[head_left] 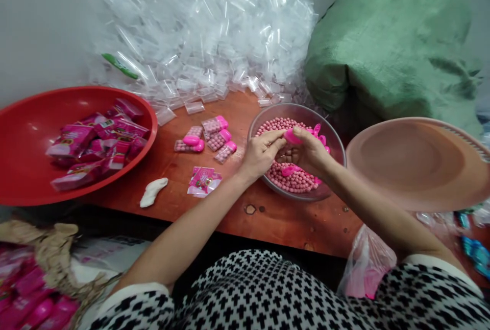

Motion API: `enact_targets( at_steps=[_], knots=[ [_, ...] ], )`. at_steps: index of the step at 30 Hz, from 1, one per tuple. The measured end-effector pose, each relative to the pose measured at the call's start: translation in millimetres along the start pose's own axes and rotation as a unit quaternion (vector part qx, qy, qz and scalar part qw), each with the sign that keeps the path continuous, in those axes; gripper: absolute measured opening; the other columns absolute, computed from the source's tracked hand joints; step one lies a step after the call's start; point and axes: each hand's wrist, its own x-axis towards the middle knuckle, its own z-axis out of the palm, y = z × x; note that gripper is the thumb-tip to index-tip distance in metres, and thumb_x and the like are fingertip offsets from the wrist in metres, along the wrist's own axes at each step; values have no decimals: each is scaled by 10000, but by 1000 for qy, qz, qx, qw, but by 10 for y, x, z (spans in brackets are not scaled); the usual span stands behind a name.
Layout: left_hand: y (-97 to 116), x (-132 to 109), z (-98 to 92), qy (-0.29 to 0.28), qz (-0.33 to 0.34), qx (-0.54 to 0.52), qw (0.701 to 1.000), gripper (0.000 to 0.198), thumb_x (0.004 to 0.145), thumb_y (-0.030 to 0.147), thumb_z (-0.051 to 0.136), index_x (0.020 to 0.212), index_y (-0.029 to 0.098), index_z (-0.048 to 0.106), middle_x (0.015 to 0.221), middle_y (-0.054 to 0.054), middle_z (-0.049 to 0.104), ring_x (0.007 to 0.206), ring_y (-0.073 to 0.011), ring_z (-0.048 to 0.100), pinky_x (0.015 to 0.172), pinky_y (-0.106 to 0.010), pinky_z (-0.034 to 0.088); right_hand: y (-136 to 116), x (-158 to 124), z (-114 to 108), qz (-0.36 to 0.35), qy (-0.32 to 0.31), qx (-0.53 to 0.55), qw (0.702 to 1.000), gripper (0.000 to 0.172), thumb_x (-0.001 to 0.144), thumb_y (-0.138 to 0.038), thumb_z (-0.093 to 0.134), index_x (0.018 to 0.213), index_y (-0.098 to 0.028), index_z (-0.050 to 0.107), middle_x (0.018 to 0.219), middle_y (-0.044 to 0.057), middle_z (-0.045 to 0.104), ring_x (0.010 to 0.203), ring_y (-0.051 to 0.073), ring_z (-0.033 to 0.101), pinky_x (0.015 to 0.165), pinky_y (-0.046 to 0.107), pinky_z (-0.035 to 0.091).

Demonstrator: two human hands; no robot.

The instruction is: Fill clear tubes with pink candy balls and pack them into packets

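My left hand [262, 154] and my right hand [308, 151] meet over a grey bowl [327, 195] of pink beads [296, 183]. A bright pink cap [293, 136] shows between them, pinched by the fingers of my right hand. My left hand has its thumb and fingers pressed together beside it; what they hold is hidden. More pink caps [291, 170] lie on the beads. Left of the bowl, several clear containers of pink beads with pink caps [218, 140] rest on the orange table [268, 222], near printed pink labels [204, 181].
A red basin [23, 177] with pink packets [72, 141] is at the left. Clear empty containers [206, 28] pile up behind. A green sack [386, 44] and a pinkish basin [413, 164] are on the right. A white cloth [153, 192] lies near the table's front edge.
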Motion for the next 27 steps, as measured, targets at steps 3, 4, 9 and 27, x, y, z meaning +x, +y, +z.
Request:
enact_targets(
  at_steps=[3, 4, 9, 27],
  knots=[
    [52, 53, -273, 75, -12, -10, 997, 347, 904, 363, 614, 1154, 167, 753, 1097, -76, 779, 997, -210, 718, 897, -317, 558, -308, 263, -66, -59, -53, -159, 984, 590, 802, -736, 608, 1018, -190, 659, 980, 93, 743, 966, 229, 700, 813, 392, 611],
    [59, 73, -412, 107, -14, 11, 994, 360, 906, 387, 611, 1157, 172, 752, 1055, -69, 786, 939, -203, 722, 853, -311, 563, -427, 419, -121, -100, -40, -229, 967, 595, 820, -718, 611, 1105, -197, 653, 1067, 97, 738, 1013, 232, 691, 842, 398, 602],
    [-130, 165, -1173, 154, -39, 301, 940, 264, 887, 377, 595, 899, 217, 806, 858, -59, 782, 819, -227, 691, 793, -342, 521, -831, 1552, -550, -159, 128, -659, 724, 416, 864, -345, 703, 1210, -117, 673, 1218, 161, 713, 1153, 318, 641, 1032, 482, 478],
    [-178, 66, -1121, 54, -27, 468, 882, 205, 917, 263, 570, 960, 173, 749, 1054, -111, 756, 1095, -314, 635, 1032, -488, 473, -784, 2577, -967, -77, -51, -775, 625, 226, 745, -261, 792, 944, -168, 742, 985, 43, 739, 879, 179, 622, 772, 269, 432]
  ],
)
